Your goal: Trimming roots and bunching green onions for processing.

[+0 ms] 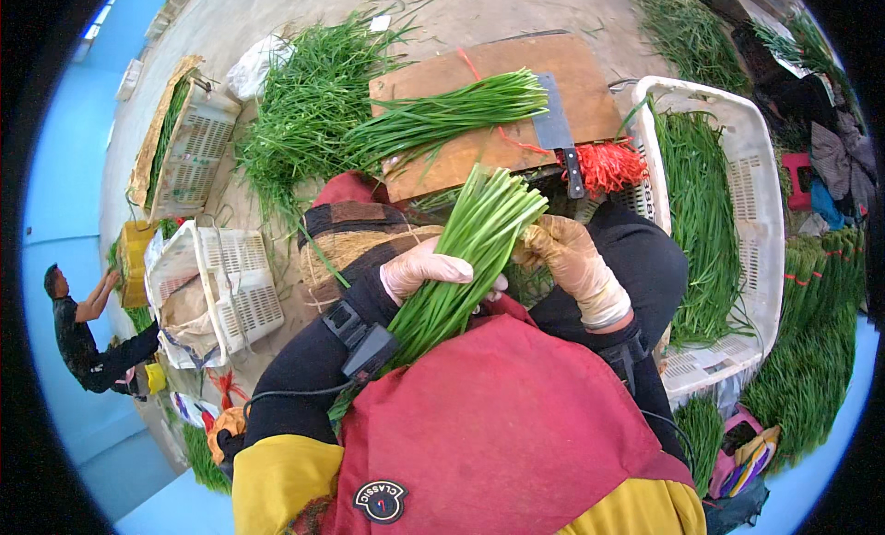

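Observation:
My left hand (424,270), in a pale glove, is wrapped round a bunch of garlic chives (479,226) over my lap, its pale stem ends pointing up and away from me. My right hand (579,270), in a stained glove, is at the right edge of the bunch near the stem ends. Its fingers are pinched together, and what they hold is hidden. Beyond my hands, another chive bunch (452,113) lies on a wooden board (590,93) across a red tie (470,67). A cleaver (552,116) rests at its stem ends, handle toward me.
Red ties (608,166) hang at the board's near right edge. A white crate (770,185) of chives stands at my right. Loose chives (309,102) are heaped left of the board. White crates (244,277) and another person (88,328) are further left. Tied bunches (820,268) stand far right.

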`<state>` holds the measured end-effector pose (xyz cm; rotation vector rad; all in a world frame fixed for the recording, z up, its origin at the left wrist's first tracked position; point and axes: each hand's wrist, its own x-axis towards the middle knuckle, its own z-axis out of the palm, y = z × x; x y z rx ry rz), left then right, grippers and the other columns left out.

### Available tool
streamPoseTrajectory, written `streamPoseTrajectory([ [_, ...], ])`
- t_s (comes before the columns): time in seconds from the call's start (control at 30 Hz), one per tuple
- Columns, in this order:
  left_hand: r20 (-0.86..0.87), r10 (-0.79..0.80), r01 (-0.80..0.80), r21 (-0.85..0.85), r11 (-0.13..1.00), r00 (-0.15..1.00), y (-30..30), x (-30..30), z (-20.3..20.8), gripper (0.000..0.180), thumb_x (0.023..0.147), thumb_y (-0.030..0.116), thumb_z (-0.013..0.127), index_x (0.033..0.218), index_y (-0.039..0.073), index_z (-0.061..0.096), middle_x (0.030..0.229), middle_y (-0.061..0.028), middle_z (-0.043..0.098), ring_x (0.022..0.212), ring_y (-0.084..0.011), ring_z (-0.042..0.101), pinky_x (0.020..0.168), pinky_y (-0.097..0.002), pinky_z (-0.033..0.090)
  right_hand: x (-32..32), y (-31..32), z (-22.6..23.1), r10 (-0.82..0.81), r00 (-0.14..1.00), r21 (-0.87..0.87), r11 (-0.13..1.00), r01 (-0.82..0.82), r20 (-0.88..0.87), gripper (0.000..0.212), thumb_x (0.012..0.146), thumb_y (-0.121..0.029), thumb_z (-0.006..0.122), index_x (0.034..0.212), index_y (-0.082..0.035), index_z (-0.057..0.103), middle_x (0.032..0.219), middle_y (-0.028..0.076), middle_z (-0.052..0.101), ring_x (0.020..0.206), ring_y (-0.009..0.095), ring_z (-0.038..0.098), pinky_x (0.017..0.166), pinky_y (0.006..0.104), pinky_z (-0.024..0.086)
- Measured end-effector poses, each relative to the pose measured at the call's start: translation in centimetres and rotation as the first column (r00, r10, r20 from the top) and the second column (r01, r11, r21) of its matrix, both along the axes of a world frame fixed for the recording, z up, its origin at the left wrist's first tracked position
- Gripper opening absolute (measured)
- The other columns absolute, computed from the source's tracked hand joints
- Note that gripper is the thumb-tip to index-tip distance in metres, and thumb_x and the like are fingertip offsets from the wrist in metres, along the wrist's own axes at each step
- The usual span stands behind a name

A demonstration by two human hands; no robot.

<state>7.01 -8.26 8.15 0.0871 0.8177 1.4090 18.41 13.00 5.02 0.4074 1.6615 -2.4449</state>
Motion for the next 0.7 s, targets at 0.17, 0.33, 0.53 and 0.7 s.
streamPoseTrajectory([
  [0.17, -0.106, -0.062, 0.06, -0.017, 0.998, 0.992, -0.4, -0.2, 0.7, 0.061, 0.074, 0.018, 0.073, 0.128, 0.001, 0.05, 0.109, -0.0191, 0.065, 0.085, -0.0266, 0.068, 0.077, -0.037, 0.056, -0.3, 2.6, -0.3, -0.224, 0.97, 0.234, 0.942, 0.241, -0.096, 0.017, 0.095, -0.014, 0.056, 0.088, -0.001, 0.064, 0.079, 0.006, 0.066, 0.067, 0.013, 0.058, 0.063, 0.0244, 0.046],
  [0.33, -0.074, -0.086, 0.083, -0.041, 0.996, 0.994, 0.3, 0.1, 1.2, 0.061, 0.074, 0.019, 0.073, 0.128, 0.002, 0.051, 0.108, -0.0167, 0.065, 0.084, -0.0233, 0.068, 0.075, -0.0343, 0.056, -1.0, 5.2, 2.1, -0.275, 0.938, 0.307, 0.892, 0.331, -0.213, 0.015, 0.093, -0.007, 0.054, 0.101, -0.001, 0.066, 0.089, 0.004, 0.068, 0.073, 0.01, 0.058, 0.068, 0.0235, 0.048],
  [0.53, -0.124, -0.114, 0.109, -0.049, 0.993, 0.986, 0.3, 0.5, 0.5, 0.061, 0.075, 0.019, 0.073, 0.129, 0.002, 0.05, 0.108, -0.013, 0.065, 0.088, -0.0195, 0.065, 0.079, -0.0317, 0.054, -4.4, 3.5, 6.2, 0.089, 0.899, 0.614, 0.758, 0.219, -0.429, 0.033, 0.089, -0.007, 0.061, 0.122, -0.002, 0.06, 0.102, 0.009, 0.068, 0.091, 0.016, 0.063, 0.086, 0.0278, 0.048],
  [0.7, -0.195, -0.126, 0.117, -0.058, 0.991, 0.973, 1.1, 0.9, 0.5, 0.058, 0.073, 0.015, 0.074, 0.125, 0.003, 0.053, 0.108, -0.0071, 0.064, 0.095, -0.0157, 0.062, 0.085, -0.0274, 0.05, -5.2, 2.1, 4.5, 0.079, 0.969, 0.364, 0.931, 0.011, -0.233, 0.022, 0.088, -0.005, 0.063, 0.109, 0.0, 0.067, 0.087, 0.006, 0.068, 0.079, 0.012, 0.062, 0.074, 0.0249, 0.05],
])
